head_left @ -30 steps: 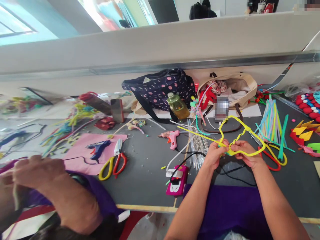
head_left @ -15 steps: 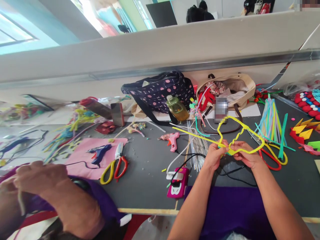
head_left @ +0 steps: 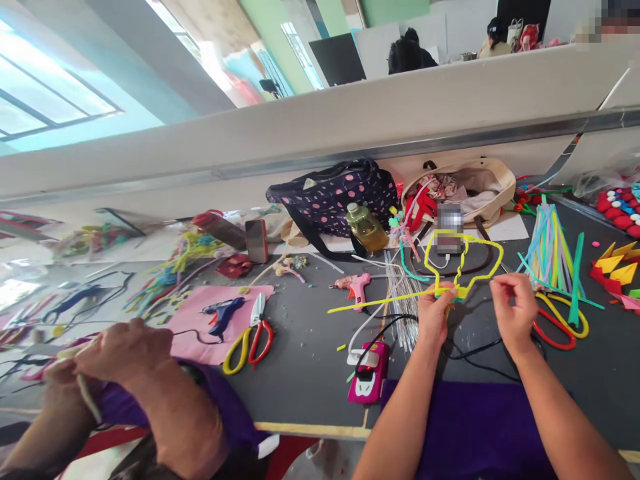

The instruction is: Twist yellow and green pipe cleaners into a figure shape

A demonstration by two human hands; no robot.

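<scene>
My left hand [head_left: 434, 313] pinches the twisted base of a yellow pipe-cleaner shape [head_left: 463, 261] that stands up in two loops over the dark table [head_left: 300, 360]. One loose yellow end sticks out to the left. My right hand [head_left: 513, 312] hangs a little to the right of the shape, off it, fingers curled with thumb against fingertips and nothing visible in them. A pink power strip [head_left: 369, 372] with a black cable lies just below my left hand.
A co-worker's hands [head_left: 120, 360] work at the lower left by purple cloth. A pink glue gun [head_left: 356, 287], scissors [head_left: 250, 337], a blue glue gun on pink felt [head_left: 223, 313], a bottle [head_left: 367, 227], two bags [head_left: 335, 193], pipe-cleaner bundles [head_left: 550, 243], red-yellow scissors [head_left: 560, 320].
My right hand has let go of the yellow shape and drawn back to the right. The shape has swung upright in my left hand. The view has tilted up a little.
</scene>
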